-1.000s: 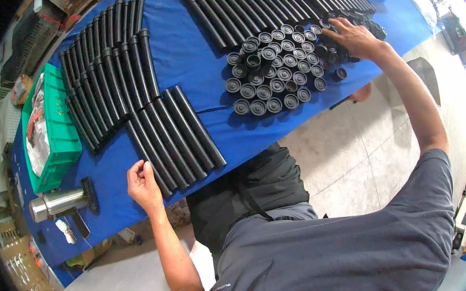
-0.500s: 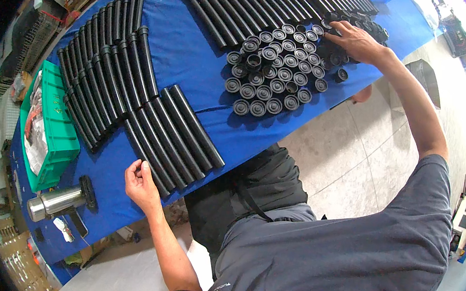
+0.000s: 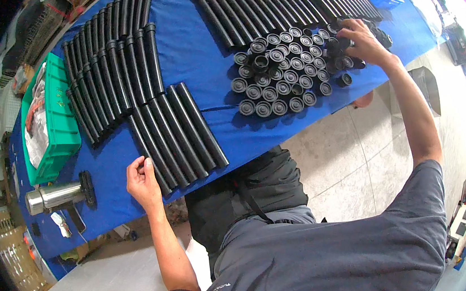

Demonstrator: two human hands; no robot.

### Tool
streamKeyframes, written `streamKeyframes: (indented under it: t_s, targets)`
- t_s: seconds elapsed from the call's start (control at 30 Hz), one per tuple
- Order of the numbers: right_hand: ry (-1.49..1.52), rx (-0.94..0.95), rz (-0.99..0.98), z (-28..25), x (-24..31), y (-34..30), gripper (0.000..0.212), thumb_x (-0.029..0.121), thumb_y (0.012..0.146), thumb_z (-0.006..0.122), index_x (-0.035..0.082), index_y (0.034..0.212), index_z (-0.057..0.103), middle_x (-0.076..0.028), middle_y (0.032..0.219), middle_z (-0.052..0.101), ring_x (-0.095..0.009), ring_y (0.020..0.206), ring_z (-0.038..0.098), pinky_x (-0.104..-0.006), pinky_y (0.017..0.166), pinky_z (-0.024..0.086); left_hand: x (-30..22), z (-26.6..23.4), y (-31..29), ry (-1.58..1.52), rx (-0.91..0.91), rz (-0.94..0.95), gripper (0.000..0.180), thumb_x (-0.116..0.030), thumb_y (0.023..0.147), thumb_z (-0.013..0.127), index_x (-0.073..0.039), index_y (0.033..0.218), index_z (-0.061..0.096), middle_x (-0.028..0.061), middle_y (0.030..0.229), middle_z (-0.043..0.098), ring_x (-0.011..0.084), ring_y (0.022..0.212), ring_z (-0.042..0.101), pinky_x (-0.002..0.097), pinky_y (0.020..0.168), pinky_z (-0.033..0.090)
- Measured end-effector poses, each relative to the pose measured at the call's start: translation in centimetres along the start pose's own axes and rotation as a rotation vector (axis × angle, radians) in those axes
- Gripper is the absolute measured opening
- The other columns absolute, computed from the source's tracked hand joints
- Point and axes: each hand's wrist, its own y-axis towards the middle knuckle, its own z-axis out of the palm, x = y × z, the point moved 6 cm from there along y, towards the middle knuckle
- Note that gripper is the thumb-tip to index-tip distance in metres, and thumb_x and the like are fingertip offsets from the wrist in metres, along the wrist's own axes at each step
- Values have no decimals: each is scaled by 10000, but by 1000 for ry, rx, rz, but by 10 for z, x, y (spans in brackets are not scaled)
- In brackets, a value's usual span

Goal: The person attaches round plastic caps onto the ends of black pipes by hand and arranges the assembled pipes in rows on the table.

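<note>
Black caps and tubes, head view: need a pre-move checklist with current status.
1. Right hand at the caps: ok.
2. Cap gripped in that hand: cannot tell; contact too small to make out.
3. Left hand near the front tubes: ok.
4. Caps all facing one way: not ok; orientations are mixed.
5. Metal cylinder apart from the tubes: ok.

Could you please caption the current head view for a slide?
Right hand at the black caps, left hand beside black tubes, over blue cloth.
</note>
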Motion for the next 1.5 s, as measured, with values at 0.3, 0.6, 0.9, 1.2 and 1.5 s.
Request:
streamKeyframes:
  t_s: [0.3,0.6,0.9,1.2,1.5]
  targets:
    - [412,22,-104,-21,101,28,453,70,704,685,74,1152,620,-150,1283,483,-348,1225,474,-404,1059,400,8,-1,2,-11,-1,-34,175,-82,919,673,48,1031,636,39,922,627,66,738,564,217,672,490]
    - [327,-37,-193,1,123,61,470,49,689,678,79,1152,602,-153,1377,440,-343,1265,459,-423,1064,418,3,0,2,39,1,-34,171,-91,920,670,43,1022,641,33,908,628,67,736,550,226,669,475]
    - [399,108,-176,20,125,69,482,21,698,672,85,1171,603,-159,1464,383,-358,1347,382,-431,1086,401,1,2,-1,16,-1,-51,175,-108,917,673,47,992,643,34,887,614,62,700,549,223,637,478]
    - [317,-117,-156,-9,124,44,436,141,722,754,107,1143,642,-156,1370,454,-338,1272,446,-428,1043,407,0,0,2,31,0,-70,160,-89,913,674,48,990,642,36,918,612,68,731,549,225,663,483]
    - [368,-220,19,16,156,17,443,276,804,728,11,1129,585,-164,1027,581,-351,1004,588,-431,867,493,0,2,2,24,-6,28,168,-94,915,673,49,996,642,34,929,613,77,727,524,226,656,470]
